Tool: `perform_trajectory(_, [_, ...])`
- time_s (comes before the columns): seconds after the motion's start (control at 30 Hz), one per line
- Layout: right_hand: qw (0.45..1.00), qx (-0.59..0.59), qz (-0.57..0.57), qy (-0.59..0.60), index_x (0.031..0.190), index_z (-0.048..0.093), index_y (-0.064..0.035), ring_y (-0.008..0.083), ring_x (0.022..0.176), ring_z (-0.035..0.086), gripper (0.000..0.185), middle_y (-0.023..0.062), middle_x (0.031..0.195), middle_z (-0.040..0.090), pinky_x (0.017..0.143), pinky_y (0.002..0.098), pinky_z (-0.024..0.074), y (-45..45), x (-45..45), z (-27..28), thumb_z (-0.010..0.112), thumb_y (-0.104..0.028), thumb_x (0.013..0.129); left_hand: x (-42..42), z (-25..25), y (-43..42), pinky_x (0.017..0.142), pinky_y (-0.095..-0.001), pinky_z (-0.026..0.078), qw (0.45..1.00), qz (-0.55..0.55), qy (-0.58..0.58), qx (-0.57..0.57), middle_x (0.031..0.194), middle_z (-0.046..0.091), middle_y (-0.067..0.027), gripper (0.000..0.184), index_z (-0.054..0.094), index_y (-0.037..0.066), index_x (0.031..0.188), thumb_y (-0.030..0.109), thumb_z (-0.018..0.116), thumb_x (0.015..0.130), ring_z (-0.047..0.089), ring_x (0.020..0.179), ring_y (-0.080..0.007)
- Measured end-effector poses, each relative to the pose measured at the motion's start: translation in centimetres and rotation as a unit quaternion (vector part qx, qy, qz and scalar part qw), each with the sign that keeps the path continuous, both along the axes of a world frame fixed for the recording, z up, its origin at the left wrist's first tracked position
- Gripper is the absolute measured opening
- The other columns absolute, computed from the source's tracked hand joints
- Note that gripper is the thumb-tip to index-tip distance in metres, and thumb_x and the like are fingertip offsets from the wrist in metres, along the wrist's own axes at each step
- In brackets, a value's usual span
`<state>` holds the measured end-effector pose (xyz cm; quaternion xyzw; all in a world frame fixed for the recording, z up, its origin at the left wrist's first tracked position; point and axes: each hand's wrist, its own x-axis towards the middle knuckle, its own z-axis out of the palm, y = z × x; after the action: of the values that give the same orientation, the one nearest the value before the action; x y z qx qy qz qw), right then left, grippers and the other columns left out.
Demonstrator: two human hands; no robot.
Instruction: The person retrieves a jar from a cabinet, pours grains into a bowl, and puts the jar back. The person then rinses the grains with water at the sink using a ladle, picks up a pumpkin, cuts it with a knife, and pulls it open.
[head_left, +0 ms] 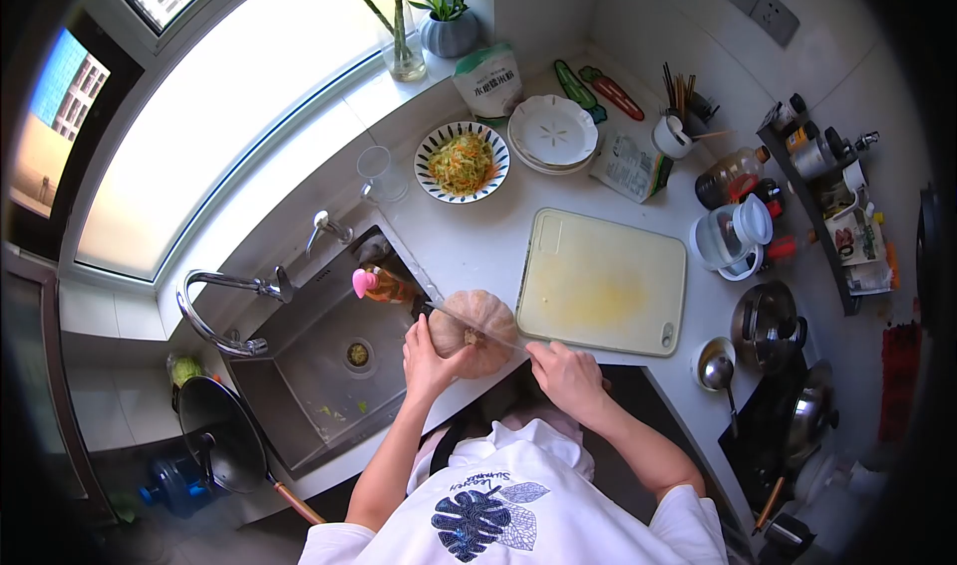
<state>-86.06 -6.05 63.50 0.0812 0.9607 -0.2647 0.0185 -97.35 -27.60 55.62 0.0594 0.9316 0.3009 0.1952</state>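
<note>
A round, pale orange pumpkin [457, 342] sits at the counter's edge beside the sink, its stem facing up. My left hand [431, 362] is pressed against its left side, fingers curved round it. A knife [477, 323] lies across the top, its thin blade slanting down toward my right hand [566, 376]. That hand is closed round the handle, which is mostly hidden. How deep the blade sits in the pumpkin I cannot tell. To the right lies a pale cutting board [600, 284] with a yellow stain and wet marks.
The sink [309, 366] with its tap [214, 316] is on the left, a pink-topped bottle [387, 286] at its rim. Behind stand a plate of shredded vegetables [462, 162], stacked white plates [554, 131] and a glass [379, 171]. A jug [731, 236] and pots [766, 324] line the right.
</note>
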Motion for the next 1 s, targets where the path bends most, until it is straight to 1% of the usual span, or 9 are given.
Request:
perform_trajectory(0.4, [1.000,-0.011,0.003,0.000,0.090,0.059,-0.0064,0.0374,0.067,0.066,0.011,0.0183,0.073,0.064,0.060,0.0473,0.0535,-0.2,-1.3,0.1,0.060,-0.016,0.085,-0.8,-0.3,-0.5,0.106,-0.0439,0.037,0.999,-0.027,-0.023,0.013,0.145,0.034,-0.0183,0.108,0.028,0.003,0.147,0.057,0.076,0.067,0.041,0.130,-0.0360])
perform_trajectory(0.5, [0.999,0.000,0.012,-0.038,0.087,0.060,-0.0047,0.0376,0.067,0.066,0.010,0.0190,0.071,0.064,0.060,0.0473,0.0538,-0.5,-1.6,0.5,0.060,-0.015,0.085,-1.3,-0.1,-0.7,0.106,-0.0439,0.037,0.998,-0.010,0.016,0.067,0.140,0.039,-0.0186,0.099,0.029,0.002,0.147,0.042,0.079,0.071,0.042,0.129,-0.0355])
perform_trajectory(0.57, [0.997,0.006,0.012,-0.073,0.087,0.062,-0.0034,0.0378,0.067,0.066,0.011,0.0192,0.070,0.065,0.062,0.0473,0.0540,-0.7,-2.1,1.0,0.060,-0.014,0.085,-3.2,2.6,-0.7,0.105,-0.0436,0.037,0.967,0.051,0.118,0.222,0.134,0.046,-0.0187,0.086,0.034,0.001,0.143,0.021,0.079,0.072,0.043,0.128,-0.0347])
perform_trajectory(0.6, [0.997,0.003,0.011,-0.080,0.084,0.061,-0.0030,0.0381,0.067,0.066,0.011,0.0199,0.068,0.064,0.061,0.0476,0.0539,-0.8,-2.2,1.3,0.060,-0.014,0.085,-4.3,5.0,-0.3,0.104,-0.0431,0.038,0.944,-0.025,0.245,0.220,0.128,0.050,-0.0181,0.076,0.040,0.000,0.137,0.007,0.075,0.070,0.046,0.124,-0.0343])
perform_trajectory(0.63, [0.996,0.001,0.011,-0.086,0.082,0.059,-0.0026,0.0384,0.066,0.066,0.011,0.0205,0.067,0.064,0.061,0.0479,0.0538,-0.8,-2.3,1.5,0.060,-0.013,0.085,-5.8,8.3,0.2,0.104,-0.0436,0.038,0.922,-0.139,0.315,0.176,0.123,0.053,-0.0175,0.066,0.050,0.002,0.129,0.011,0.076,0.069,0.050,0.120,-0.0335])
perform_trajectory(0.73, [0.996,0.041,0.058,-0.051,0.084,0.056,-0.0034,0.0375,0.064,0.067,0.007,0.0191,0.064,0.064,0.058,0.0477,0.0538,-0.6,-2.8,1.3,0.057,-0.010,0.084,-10.1,11.7,2.0,0.095,-0.0407,0.045,0.844,-0.490,0.204,0.077,0.106,0.065,-0.0111,0.038,0.065,0.007,0.104,0.030,0.074,0.076,0.060,0.106,-0.0292])
perform_trajectory(0.83, [0.990,0.055,0.061,-0.114,0.085,0.057,-0.0031,0.0366,0.066,0.069,0.007,0.0187,0.066,0.065,0.059,0.0468,0.0546,-0.8,-3.8,2.7,0.055,-0.010,0.085,-12.0,11.1,5.5,0.078,-0.0412,0.049,0.749,-0.646,0.076,-0.124,0.088,0.067,-0.0113,0.036,0.067,0.007,0.086,0.043,0.069,0.081,0.065,0.087,-0.0298])
perform_trajectory(0.87, [0.990,0.058,0.059,-0.110,0.085,0.057,-0.0031,0.0366,0.066,0.069,0.007,0.0187,0.066,0.065,0.059,0.0468,0.0546,-0.9,-4.0,2.9,0.055,-0.010,0.085,-12.4,9.8,6.0,0.062,-0.0430,0.049,0.740,-0.662,0.101,-0.070,0.070,0.064,-0.0118,0.046,0.065,0.007,0.072,0.052,0.063,0.083,0.064,0.068,-0.0327])
perform_trajectory(1.0, [0.987,0.072,0.060,-0.130,0.085,0.058,-0.0033,0.0353,0.068,0.069,0.010,0.0187,0.069,0.067,0.060,0.0455,0.0555,-0.9,-4.2,3.0,0.053,-0.011,0.086,-12.8,6.4,6.9,0.051,-0.0409,0.048,0.691,-0.699,0.182,-0.011,0.057,0.059,-0.0098,0.048,0.063,0.009,0.065,0.052,0.061,0.085,0.061,0.055,-0.0316])
